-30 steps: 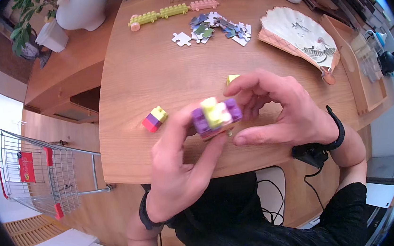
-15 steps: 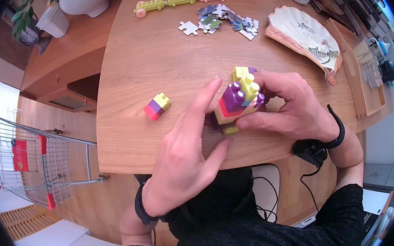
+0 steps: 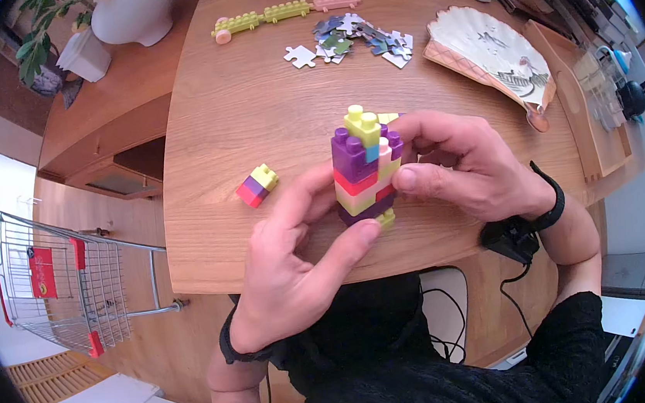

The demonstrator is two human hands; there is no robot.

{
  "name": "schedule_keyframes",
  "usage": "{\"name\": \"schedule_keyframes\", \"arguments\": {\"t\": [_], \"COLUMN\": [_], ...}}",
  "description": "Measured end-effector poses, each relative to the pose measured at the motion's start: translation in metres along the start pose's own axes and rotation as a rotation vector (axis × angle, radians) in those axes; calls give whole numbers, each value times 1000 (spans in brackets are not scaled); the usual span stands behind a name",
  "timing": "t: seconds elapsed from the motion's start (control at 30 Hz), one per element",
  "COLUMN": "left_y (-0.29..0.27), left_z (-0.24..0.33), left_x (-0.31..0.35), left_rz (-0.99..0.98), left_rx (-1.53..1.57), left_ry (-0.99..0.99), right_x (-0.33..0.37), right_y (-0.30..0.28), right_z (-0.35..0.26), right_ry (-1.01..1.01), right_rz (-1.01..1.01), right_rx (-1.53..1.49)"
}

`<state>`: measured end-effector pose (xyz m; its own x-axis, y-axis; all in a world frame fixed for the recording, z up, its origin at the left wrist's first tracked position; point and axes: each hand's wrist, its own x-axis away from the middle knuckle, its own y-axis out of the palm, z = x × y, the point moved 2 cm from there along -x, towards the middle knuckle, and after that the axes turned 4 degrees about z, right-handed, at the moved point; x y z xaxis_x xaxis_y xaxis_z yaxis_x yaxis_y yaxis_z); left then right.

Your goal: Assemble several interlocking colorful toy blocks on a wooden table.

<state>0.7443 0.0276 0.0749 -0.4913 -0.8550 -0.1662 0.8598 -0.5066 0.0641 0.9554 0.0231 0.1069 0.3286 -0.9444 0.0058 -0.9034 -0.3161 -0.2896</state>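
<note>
Both my hands are round a tower of toy building blocks (image 3: 356,169) in purple, red, pink, yellow and a little blue. It stands roughly upright above the near part of the table. My left hand (image 3: 283,240) has its thumb at the tower's low front and its fingers reaching behind the left side, tips hidden. From the right, my right hand (image 3: 463,168) grips it, thumb in front and index finger behind the upper part. Apart from the hands, to their left, lies a small stack of blocks (image 3: 257,185) in yellow, purple and red.
Several jigsaw pieces (image 3: 338,42) lie in a pile farther back. Behind them stretches a chain of yellow and pink blocks (image 3: 287,10). A fan-shaped dish (image 3: 491,53) and a wooden tray (image 3: 590,121) are at the right. A shopping cart (image 3: 61,273) stands left of the table (image 3: 217,235).
The tower has been turned more upright, with its purple and red side facing me. My left hand has closed in on it; my right hand keeps its grip. The view has shifted slightly.
</note>
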Motion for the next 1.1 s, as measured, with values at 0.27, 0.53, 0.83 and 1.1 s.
{"name": "schedule_keyframes", "arguments": {"t": [0.27, 0.53, 0.83, 1.1], "left_y": [2, -18, -34, -35], "left_z": [0, -5, -2, -3], "left_x": [1, 11, 7, 8], "left_rz": [-69, 329, 403, 347], "left_rx": [179, 210, 273, 399], "left_ry": [-28, 135, 255, 133], "right_x": [-1, -16, -15, -10], "right_y": [-1, -45, -26, -20], "right_z": [5, 4, 16, 3], "right_ry": [-110, -205, -323, -296], "right_rz": [-35, 342, 182, 313], "right_rx": [81, 44, 651, 669]}}
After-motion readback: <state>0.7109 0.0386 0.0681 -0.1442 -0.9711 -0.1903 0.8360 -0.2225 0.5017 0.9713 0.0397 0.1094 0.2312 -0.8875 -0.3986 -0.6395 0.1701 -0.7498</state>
